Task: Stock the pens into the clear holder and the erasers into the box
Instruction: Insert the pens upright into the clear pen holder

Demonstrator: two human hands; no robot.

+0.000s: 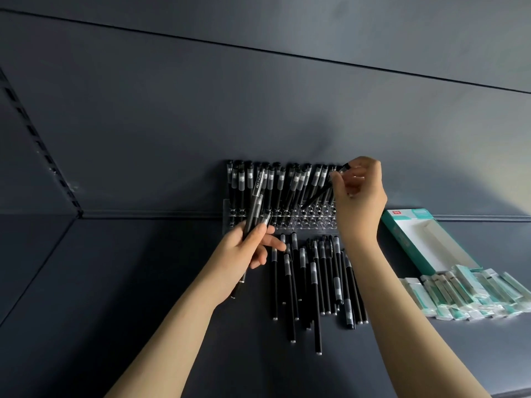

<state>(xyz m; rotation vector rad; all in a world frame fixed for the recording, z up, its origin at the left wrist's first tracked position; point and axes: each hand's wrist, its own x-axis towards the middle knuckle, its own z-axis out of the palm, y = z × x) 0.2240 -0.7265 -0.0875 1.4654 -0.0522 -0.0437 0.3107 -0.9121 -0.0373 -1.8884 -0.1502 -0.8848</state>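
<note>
A clear holder (290,222) with rows of round holes stands against the dark back wall; several black pens (275,182) stand in it. More black pens (316,282) lie loose on the shelf in front of it. My left hand (244,254) grips a small bunch of pens (255,208) pointing up, left of the holder's front. My right hand (359,196) pinches one pen (324,191) slanted over the holder's right end, its lower tip at the holes. A teal and white box (425,239) lies open at the right, with wrapped erasers (471,294) piled before it.
The dark shelf (115,282) stretches left of the pens. A slotted upright rail (43,150) runs along the left corner. The back wall (258,110) rises right behind the holder.
</note>
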